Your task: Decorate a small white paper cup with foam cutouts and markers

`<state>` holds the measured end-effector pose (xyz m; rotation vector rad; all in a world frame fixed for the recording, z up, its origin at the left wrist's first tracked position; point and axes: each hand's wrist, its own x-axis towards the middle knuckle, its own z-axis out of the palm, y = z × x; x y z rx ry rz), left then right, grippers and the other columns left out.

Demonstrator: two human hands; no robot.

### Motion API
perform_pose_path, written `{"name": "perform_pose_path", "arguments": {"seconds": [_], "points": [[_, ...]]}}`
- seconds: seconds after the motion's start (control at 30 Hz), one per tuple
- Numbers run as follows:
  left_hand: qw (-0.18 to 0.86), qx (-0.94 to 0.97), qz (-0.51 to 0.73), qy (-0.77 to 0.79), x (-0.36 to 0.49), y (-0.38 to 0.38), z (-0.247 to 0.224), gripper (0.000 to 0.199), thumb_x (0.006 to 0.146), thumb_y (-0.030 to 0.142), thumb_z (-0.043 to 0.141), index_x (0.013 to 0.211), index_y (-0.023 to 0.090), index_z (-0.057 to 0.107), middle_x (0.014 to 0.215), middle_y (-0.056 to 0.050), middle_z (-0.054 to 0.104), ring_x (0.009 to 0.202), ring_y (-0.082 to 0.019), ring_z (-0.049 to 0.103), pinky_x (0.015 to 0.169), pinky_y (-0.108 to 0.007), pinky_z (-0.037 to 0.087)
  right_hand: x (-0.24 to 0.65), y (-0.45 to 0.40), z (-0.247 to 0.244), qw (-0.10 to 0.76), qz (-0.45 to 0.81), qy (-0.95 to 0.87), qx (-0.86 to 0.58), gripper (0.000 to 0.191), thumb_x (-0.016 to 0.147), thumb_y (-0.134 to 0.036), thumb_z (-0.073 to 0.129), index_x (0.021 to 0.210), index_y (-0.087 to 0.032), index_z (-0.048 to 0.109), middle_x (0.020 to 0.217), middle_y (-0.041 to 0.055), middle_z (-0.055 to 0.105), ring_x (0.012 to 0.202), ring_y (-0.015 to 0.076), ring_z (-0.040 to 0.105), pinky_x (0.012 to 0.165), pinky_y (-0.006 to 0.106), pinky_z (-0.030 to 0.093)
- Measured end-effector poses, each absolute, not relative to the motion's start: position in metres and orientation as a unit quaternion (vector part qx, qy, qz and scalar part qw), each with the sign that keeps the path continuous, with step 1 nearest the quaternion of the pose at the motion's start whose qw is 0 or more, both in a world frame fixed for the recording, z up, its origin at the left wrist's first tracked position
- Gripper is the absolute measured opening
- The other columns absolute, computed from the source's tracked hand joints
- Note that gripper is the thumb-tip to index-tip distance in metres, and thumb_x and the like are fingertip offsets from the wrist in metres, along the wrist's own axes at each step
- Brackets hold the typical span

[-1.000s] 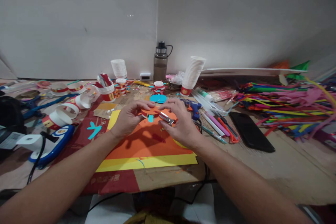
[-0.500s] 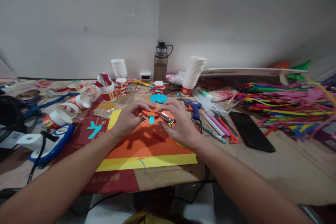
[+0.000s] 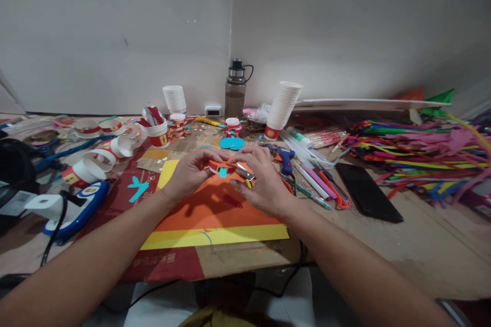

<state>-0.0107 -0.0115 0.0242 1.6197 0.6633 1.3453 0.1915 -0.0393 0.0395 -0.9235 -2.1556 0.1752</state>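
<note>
Above the orange sheet (image 3: 199,212), my left hand (image 3: 187,171) pinches a red paper ring (image 3: 218,166) with a small blue tab (image 3: 222,172) at its front. My right hand (image 3: 261,176) is wrapped round a small silver and yellow stapler (image 3: 245,172), whose tip meets the ring's right side. A dark red strip (image 3: 232,201) lies on the orange sheet below my hands. Two blue discs (image 3: 231,143) rest just beyond them.
Cut cup rings (image 3: 82,172) and a blue power strip (image 3: 86,209) lie left. Behind stand a bottle (image 3: 235,93) and stacked cups (image 3: 284,107). A glue gun (image 3: 286,159), pens, a phone (image 3: 366,191) and colourful pipe cleaners (image 3: 422,158) occupy the right.
The ring and its blue tab have tilted slightly, so less of the tab shows. The stapler has turned a little in my right hand, showing more of its body.
</note>
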Motion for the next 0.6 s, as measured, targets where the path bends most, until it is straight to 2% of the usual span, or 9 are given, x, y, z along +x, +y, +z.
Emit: {"name": "perform_pose_path", "arguments": {"seconds": [0.2,0.37,0.6], "points": [[0.53,0.55,0.55,0.338,-0.004,-0.011,0.016,0.031,0.067,0.029,0.082,0.087,0.016,0.062,0.078,-0.002,0.07,0.067,-0.015,0.065,0.065,-0.029,0.054,0.193,-0.037,0.039,0.456,0.146,-0.775,-0.412,0.051,0.08,-0.027,0.066,0.125,-0.025,0.044,0.12,0.009,0.056,0.109,0.0247,0.052,0.093,0.042,0.042],[0.608,0.461,0.553,0.335,0.001,-0.008,0.011,0.036,0.063,0.027,0.083,0.089,0.016,0.06,0.082,-0.001,0.067,0.07,-0.013,0.063,0.056,-0.024,0.054,0.191,-0.032,0.035,0.477,0.24,-0.716,-0.45,0.051,0.079,-0.028,0.067,0.124,-0.023,0.044,0.115,0.0076,0.057,0.103,0.0207,0.053,0.09,0.039,0.043],[0.628,0.434,0.547,0.343,-0.001,-0.007,0.012,0.04,0.061,0.025,0.083,0.092,0.016,0.058,0.083,0.0,0.067,0.062,-0.01,0.06,0.05,-0.02,0.05,0.187,-0.03,0.03,0.467,0.319,-0.68,-0.466,0.05,0.077,-0.03,0.068,0.121,-0.023,0.046,0.112,0.0073,0.058,0.102,0.0193,0.054,0.086,0.037,0.044]]}}
